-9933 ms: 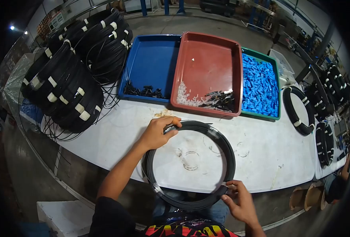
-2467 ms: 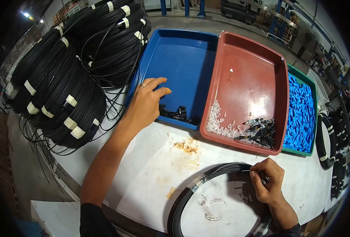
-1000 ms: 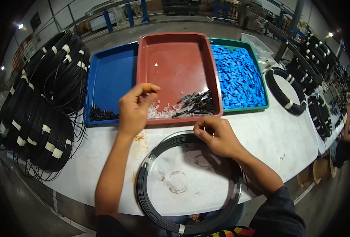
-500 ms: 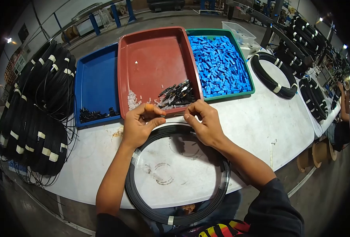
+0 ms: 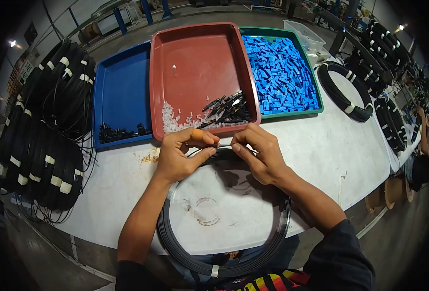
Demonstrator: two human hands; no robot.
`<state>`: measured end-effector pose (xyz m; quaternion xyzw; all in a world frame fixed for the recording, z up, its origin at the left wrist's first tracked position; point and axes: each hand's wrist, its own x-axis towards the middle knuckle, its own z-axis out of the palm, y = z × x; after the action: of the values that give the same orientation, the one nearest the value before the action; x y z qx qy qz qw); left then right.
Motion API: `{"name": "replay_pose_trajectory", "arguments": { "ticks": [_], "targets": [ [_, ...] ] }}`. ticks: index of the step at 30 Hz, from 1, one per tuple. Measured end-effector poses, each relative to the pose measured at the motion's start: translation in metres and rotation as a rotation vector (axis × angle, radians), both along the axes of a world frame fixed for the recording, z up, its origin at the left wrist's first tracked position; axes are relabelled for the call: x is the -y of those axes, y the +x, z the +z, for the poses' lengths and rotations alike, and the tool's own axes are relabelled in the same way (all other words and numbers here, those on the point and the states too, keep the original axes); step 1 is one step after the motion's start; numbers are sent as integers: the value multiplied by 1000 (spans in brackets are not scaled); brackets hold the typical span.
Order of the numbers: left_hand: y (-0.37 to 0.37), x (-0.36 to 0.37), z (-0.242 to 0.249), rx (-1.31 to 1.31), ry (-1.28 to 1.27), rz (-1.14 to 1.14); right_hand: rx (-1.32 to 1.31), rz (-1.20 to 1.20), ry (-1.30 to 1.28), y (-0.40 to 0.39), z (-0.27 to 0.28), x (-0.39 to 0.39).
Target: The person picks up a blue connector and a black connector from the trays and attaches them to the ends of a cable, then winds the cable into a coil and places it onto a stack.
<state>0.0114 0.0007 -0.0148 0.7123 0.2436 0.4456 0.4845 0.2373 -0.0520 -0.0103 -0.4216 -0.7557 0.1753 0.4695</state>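
Between my two hands runs a short stretch of thin black cable (image 5: 225, 145), just in front of the red tray (image 5: 200, 63). My left hand (image 5: 183, 154), with an orange wrap on one finger, pinches a small dark piece at the cable's left end. My right hand (image 5: 260, 154) is closed on the cable by its fingertips. Below both hands a large coil of black cable (image 5: 175, 245), bound with pale tape, lies on the white table (image 5: 321, 165) and overhangs its front edge. Clear caps and dark connectors lie in the red tray's near end.
A blue tray (image 5: 122, 92) with black parts stands left; a green tray (image 5: 292, 115) of blue clips stands right. Stacked cable coils (image 5: 45, 165) fill the left side. Another coil (image 5: 328, 92) lies at the right. A person's arm (image 5: 423, 126) shows far right.
My hands have come closer together, and the cable with the dark piece now shows between them. The whole view has shifted slightly, with the coil and trays appearing further right.
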Motion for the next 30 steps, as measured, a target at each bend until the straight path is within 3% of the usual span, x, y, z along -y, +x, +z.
{"name": "replay_pose_trajectory", "arguments": {
  "ticks": [16,30],
  "targets": [
    [2,-1,-2,-82,111,9,-16,-15,40,1,-4,-2],
    [5,2,4,-218,461,27,176,-54,164,-4,-3,5]
  ]
}}
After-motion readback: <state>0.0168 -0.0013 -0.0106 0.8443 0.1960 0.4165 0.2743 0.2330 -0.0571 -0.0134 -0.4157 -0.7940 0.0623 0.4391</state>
